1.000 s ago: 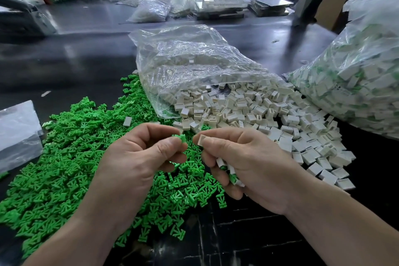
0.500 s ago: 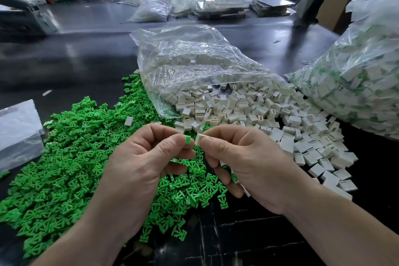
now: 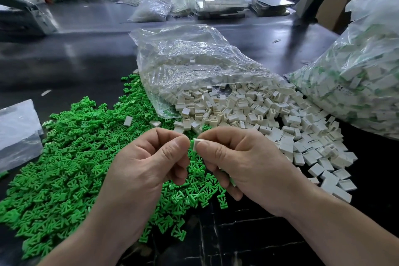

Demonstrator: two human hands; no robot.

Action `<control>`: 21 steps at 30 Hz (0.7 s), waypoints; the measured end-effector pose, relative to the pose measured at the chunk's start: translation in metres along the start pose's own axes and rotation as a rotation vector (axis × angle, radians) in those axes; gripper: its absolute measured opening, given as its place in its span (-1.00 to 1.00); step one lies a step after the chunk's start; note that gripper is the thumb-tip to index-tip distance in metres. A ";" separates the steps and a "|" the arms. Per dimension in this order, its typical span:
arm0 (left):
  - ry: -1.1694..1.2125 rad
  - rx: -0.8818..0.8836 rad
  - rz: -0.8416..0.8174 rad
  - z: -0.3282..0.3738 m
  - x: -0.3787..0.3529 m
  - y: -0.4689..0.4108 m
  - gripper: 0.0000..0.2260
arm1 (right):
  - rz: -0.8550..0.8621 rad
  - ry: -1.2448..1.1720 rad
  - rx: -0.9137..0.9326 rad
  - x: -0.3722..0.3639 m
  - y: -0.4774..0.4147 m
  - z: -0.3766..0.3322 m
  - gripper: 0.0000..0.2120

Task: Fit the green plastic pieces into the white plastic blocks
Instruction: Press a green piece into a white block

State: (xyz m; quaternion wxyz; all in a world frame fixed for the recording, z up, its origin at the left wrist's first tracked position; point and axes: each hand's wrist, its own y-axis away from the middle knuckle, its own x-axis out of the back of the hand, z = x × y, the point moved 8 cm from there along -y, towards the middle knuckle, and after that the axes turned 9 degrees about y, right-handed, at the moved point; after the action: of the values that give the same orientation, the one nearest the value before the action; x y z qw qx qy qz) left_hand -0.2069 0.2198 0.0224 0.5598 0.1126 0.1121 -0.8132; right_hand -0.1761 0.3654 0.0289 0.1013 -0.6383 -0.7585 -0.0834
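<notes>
the two hands are close together above the near part of the heaps, with their fingertips almost meeting. the right hand [image 3: 244,164] pinches a small white plastic block [image 3: 197,143] between thumb and forefinger. the left hand [image 3: 149,166] has its fingers curled and its thumb pressed against the forefinger. at their tips only a thin edge of a small green plastic piece [image 3: 191,142] shows, touching the end of the block. how deep the piece sits in the block i cannot tell. under the lower curled fingers of the right hand a little white and green shows, but it is too hidden to say what it is.

below and to the left of the hands, a wide heap of loose green plastic pieces [image 3: 64,168] lies on the dark glossy table [image 3: 75,65]. a stray white block [image 3: 127,121] lies on top of this heap. behind the hands a crumpled clear plastic bag [image 3: 194,65] lies on its side, and a heap of white plastic blocks [image 3: 259,119] spills out of its mouth to the right. at the far right a large full clear bag [image 3: 356,84] holds white blocks with green showing among them. a flat piece of clear plastic [image 3: 17,131] lies at the left edge, just beside the green heap.
</notes>
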 end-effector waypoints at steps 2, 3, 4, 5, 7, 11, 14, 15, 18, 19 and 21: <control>0.072 0.032 -0.040 -0.001 -0.006 0.001 -0.74 | -0.021 -0.044 -0.007 -0.001 0.001 -0.002 -0.84; 0.117 0.053 -0.056 -0.002 -0.008 0.001 -0.74 | -0.030 -0.061 -0.011 -0.002 0.002 -0.003 -0.82; 0.164 0.076 -0.073 -0.003 -0.011 0.001 -0.74 | -0.041 -0.073 -0.013 -0.002 0.002 -0.003 -0.82; 0.216 0.102 -0.103 -0.004 -0.015 0.002 -0.73 | -0.055 -0.086 -0.011 -0.003 0.002 -0.004 -0.82; 0.344 0.171 -0.211 -0.007 -0.027 0.005 -0.67 | -0.086 -0.142 -0.006 -0.006 0.002 -0.006 -0.82; 0.599 0.333 -0.386 -0.011 -0.043 0.012 -0.69 | -0.147 -0.334 -0.080 -0.013 0.003 -0.004 -0.76; 0.625 0.343 -0.357 -0.014 -0.042 0.011 -0.72 | -0.167 -0.366 -0.118 -0.015 0.003 -0.003 -0.73; 0.624 0.335 -0.339 -0.015 -0.042 0.011 -0.71 | -0.169 -0.365 -0.119 -0.014 0.003 -0.003 -0.73; 0.637 0.306 -0.299 -0.015 -0.042 0.011 -0.69 | -0.164 -0.384 -0.120 -0.014 0.004 -0.006 -0.71; 0.645 0.297 -0.291 -0.015 -0.043 0.011 -0.69 | -0.160 -0.391 -0.122 -0.014 0.004 -0.006 -0.70; 0.655 0.276 -0.277 -0.014 -0.044 0.011 -0.68 | -0.147 -0.396 -0.130 -0.014 0.005 -0.007 -0.71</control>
State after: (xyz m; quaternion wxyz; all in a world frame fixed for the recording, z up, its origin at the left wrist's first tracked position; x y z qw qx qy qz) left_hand -0.1804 0.2593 0.0225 0.3587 0.4246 0.1885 -0.8096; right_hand -0.1681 0.3514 0.0320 -0.0971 -0.5903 -0.8012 -0.0123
